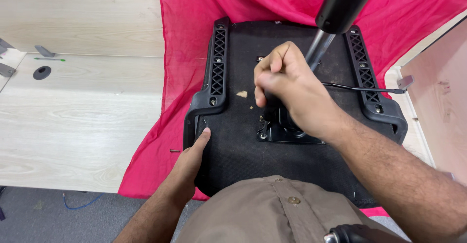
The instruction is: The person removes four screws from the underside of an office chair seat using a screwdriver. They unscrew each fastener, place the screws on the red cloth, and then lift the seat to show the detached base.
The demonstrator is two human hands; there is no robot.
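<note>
An upturned office chair seat (233,150) lies underside up on a red cloth (185,29) spread over a pale wooden desk (73,116), its black fabric bottom facing the ceiling. Near the middle of that underside sits the black metal mechanism plate (272,133), and from it a chrome gas cylinder (318,48) rises at a tilt toward the camera, ending in a thick black sleeve (345,2).

The right hand (292,90) is curled into a tight fist over the mechanism at the foot of the cylinder; it seems to be gripping a dark part there, though the fingers hide exactly what. The left hand (192,158) lies flat and loosely open, fingertips pressed on the seat's left edge just beside the black plastic armrest bracket (214,72). A matching bracket (372,85) runs along the right side, and a thin black lever (362,88) sticks out across it from the mechanism.

A small screw (174,150) rests on the cloth just left of the seat. Farther off on the desk are a round cable hole (42,72) and a green pen (48,59). A tan shirt (272,214) fills the bottom of the view.
</note>
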